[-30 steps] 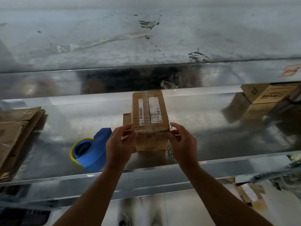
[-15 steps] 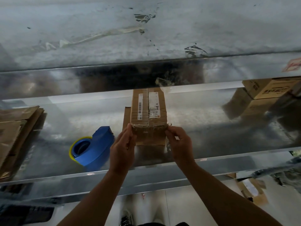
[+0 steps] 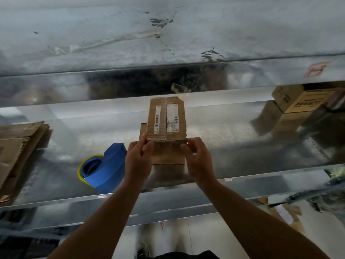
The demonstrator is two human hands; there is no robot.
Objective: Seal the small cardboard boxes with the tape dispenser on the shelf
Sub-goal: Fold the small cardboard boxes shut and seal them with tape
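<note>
A small brown cardboard box with white labels on its top flaps stands on the shiny metal shelf. My left hand holds its near left corner, fingers curled at the top edge. At the near right corner my right hand pinches the box's edge. A blue tape dispenser with a yellow-rimmed roll lies on the shelf just left of my left hand, untouched. One side flap sticks out at the box's left.
Flattened cardboard is stacked at the shelf's left end. More cardboard boxes sit at the far right. The upper shelf's underside hangs low overhead. Below the shelf's front edge lie floor and scraps.
Both hands have shifted slightly up the box's near face to its top edge; the box has settled a little farther back on the shelf. The dispenser has not moved.
</note>
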